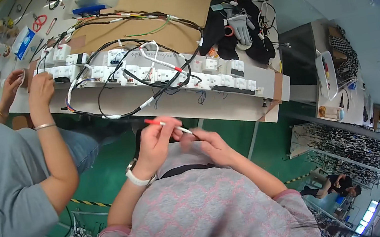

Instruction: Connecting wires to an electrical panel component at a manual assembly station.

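Observation:
Over the front of my body, just off the bench edge, my left hand pinches a slim pen-like stick with a red end and a white shaft. My right hand is closed at the stick's other end, where something small and dark shows. Its fingers are partly smeared, and what they pinch cannot be made out. Beyond my hands, a row of white sockets and modules runs along the bench. A looped black cable bundle with white and red sleeves lies over it.
At left, a co-worker's hands touch the row's far end. A cardboard sheet, grey gloves on black cloth, red-handled scissors and a tissue pack lie on the bench. A side table holds a white bin.

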Motion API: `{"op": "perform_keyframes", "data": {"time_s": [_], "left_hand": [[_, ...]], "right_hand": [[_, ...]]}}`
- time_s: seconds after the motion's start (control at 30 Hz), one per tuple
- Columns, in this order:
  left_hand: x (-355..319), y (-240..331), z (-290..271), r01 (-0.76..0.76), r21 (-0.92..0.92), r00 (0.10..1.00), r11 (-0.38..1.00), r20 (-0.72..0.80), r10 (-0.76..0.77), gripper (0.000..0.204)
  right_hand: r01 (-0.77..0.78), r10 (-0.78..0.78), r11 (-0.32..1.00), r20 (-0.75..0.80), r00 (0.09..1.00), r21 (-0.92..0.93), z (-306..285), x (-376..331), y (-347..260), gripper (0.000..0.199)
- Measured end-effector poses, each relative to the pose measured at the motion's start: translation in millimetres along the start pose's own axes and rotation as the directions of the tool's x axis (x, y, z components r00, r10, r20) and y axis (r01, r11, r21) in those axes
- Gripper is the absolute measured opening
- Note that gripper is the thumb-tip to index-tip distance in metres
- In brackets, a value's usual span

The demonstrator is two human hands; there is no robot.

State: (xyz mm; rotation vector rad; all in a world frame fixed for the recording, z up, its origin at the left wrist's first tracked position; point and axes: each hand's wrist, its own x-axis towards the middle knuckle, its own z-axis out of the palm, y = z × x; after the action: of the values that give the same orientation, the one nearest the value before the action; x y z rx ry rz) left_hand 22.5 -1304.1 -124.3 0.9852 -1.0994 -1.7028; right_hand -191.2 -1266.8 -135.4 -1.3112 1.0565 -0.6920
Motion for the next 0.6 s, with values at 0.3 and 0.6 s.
{"op": "perform_keyframes", "data": {"time_s": [0.3, 0.6], "left_hand": [[41.0, -31.3, 104.3, -0.14, 0.406, 0.842, 0.903, 0.528, -0.107, 0.019], [95.0, -30.9, 130.2, 0.171, 0.306, 0.975, 0.937, 0.084, -0.206, 0.025]], "right_hand": [[0.066, 0.139, 0.53, -0.163, 0.977, 0.845, -93.5, 18.3, -25.4, 0.041], [-0.268, 0.329, 0.803, -0.02, 0.944, 0.533, -128.0, -26.9, 11.0, 0.022]]}}
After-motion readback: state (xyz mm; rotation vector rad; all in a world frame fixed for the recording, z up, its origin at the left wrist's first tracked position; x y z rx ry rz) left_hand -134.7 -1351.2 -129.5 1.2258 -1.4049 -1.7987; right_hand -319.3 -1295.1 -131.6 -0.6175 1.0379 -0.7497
